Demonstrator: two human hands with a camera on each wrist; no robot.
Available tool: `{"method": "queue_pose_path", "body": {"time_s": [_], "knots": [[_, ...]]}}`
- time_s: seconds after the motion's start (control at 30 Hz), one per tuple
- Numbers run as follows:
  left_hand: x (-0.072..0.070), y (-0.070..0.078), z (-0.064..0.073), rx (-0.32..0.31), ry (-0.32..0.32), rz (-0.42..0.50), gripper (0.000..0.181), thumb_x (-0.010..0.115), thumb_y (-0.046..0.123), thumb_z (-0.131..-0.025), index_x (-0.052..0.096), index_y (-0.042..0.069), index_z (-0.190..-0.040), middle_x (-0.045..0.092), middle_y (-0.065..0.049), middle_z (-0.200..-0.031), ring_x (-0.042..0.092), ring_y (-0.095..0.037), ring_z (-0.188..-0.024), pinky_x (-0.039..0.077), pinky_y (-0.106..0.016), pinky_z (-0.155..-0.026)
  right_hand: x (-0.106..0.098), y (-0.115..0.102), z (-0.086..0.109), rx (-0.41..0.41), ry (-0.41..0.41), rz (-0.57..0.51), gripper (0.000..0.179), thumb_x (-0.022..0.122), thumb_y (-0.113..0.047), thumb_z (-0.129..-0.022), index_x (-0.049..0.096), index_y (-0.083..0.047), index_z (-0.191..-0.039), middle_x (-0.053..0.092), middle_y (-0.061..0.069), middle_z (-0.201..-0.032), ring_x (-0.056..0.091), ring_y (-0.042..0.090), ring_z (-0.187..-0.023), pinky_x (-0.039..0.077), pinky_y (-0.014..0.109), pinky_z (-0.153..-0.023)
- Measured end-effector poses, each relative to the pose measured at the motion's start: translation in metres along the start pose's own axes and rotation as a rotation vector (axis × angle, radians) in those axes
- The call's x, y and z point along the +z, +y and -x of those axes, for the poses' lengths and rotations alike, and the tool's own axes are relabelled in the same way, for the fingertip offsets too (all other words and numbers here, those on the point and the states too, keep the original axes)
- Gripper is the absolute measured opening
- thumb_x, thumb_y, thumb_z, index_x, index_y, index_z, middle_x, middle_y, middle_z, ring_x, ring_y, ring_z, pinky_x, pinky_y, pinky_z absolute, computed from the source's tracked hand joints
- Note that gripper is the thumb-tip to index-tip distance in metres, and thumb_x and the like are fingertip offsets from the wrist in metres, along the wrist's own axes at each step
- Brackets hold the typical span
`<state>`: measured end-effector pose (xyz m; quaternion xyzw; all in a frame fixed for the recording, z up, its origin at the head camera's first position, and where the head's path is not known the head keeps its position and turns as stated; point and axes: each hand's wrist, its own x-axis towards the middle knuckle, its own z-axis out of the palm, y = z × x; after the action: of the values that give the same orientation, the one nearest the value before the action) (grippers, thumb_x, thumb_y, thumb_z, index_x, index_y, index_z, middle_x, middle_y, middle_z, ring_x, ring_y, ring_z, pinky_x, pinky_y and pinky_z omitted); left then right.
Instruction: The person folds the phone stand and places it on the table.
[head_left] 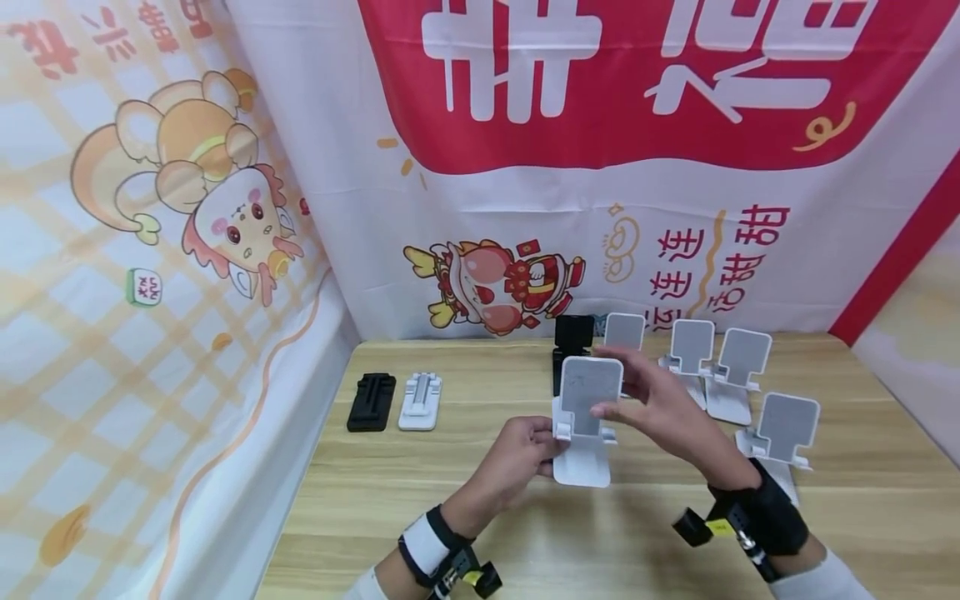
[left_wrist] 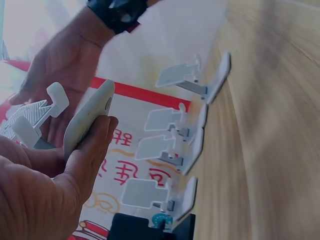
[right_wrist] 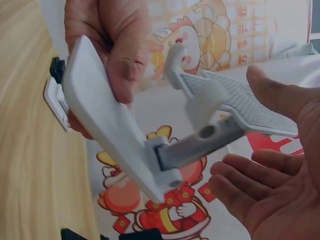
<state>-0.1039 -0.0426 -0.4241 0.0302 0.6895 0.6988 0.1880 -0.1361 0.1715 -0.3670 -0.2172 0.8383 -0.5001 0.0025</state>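
My left hand: grips the white phone stand by its base.
My right hand: loose, thumb before the upper plate, fingers behind.
Held stand: unfolded, over the bench, in from its far edge.
Far-left corner: folded black stand, folded white stand.
Backdrop writing: red 连连, 甜甜.

Booth with printed cloth walls

I read red 连连 and 甜甜 on the back cloth; its big white characters are cut off, left cloth's red characters unclear.
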Motion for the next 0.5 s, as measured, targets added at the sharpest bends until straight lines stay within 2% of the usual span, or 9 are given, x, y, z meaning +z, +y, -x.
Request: {"method": "queue_pose_path", "body": {"time_s": [0.1, 0.23, 0.5], "knots": [[0.002, 0.004, 0.004, -0.016, -0.013, 0.023, 0.034, 0.059, 0.007, -0.094, 0.058, -0.007, -0.124, 0.072, -0.014, -0.106, 0.071, -0.022, -0.089, 0.06, -0.033, -0.073, 0.006, -0.002, 0.001, 0.044, -0.047, -0.044, 0.077, 0.077, -0.04, -0.075, 0.046, -0.012, -0.14, 0.062, 0.013, -0.124, 0.063, 0.028, -0.106, 0.054, 0.045, -0.09], [0.003, 0.008, 0.007, -0.02, -0.015, 0.047, 0.033, 0.058, 0.007, -0.094, 0.058, -0.007, -0.124, 0.072, -0.015, -0.107, 0.071, -0.023, -0.09, 0.059, -0.033, -0.074, 0.01, -0.005, 0.0, 0.063, -0.033, -0.025, 0.073, 0.077, -0.045, -0.074, 0.052, -0.01, -0.134, 0.066, 0.011, -0.119, 0.064, 0.028, -0.106, 0.053, 0.044, -0.092], [0.002, 0.01, 0.012, -0.023, -0.01, 0.026, 0.032, 0.058, 0.01, -0.095, 0.058, -0.007, -0.123, 0.072, -0.014, -0.104, 0.071, -0.022, -0.089, 0.06, -0.032, -0.073, 0.015, -0.006, 0.002, 0.008, 0.022, 0.03, 0.068, 0.075, -0.046, -0.074, 0.057, -0.009, -0.128, 0.069, 0.01, -0.113, 0.068, 0.023, -0.098, 0.057, 0.038, -0.084]]}}
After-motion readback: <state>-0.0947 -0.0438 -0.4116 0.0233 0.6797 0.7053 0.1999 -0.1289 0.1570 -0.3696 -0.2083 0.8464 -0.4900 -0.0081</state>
